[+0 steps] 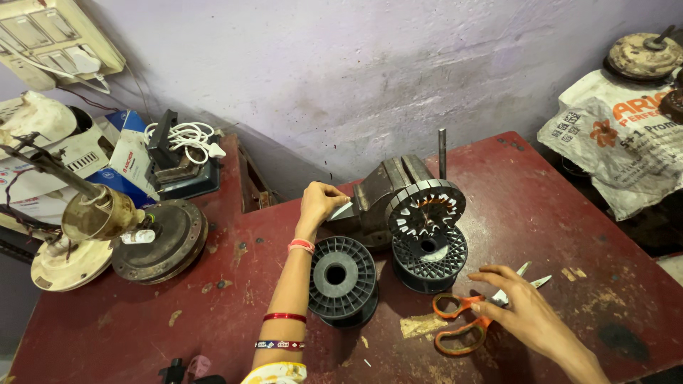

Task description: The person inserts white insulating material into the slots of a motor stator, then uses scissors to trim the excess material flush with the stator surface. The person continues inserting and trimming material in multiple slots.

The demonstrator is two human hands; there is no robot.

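Note:
My left hand (320,203) pinches a small white paper strip (341,210) beside a grey metal vise (380,195) at the table's middle. Clamped in the vise, a slotted round motor stator (425,208) faces me, with a steel rod (442,153) standing behind it. My right hand (523,313) rests flat on orange-handled scissors (466,320) lying on the red table (213,320), fingers spread over the blades. Two black plastic spools (343,279) (430,259) sit in front of the vise, between my arms.
Dismantled fan motors (128,227) with a long shaft crowd the left edge. A box and a coiled white cable (186,136) lie behind them. A switchboard (53,39) hangs top left. A printed white sack (612,153) with a rusty motor cover (644,57) sits at the right.

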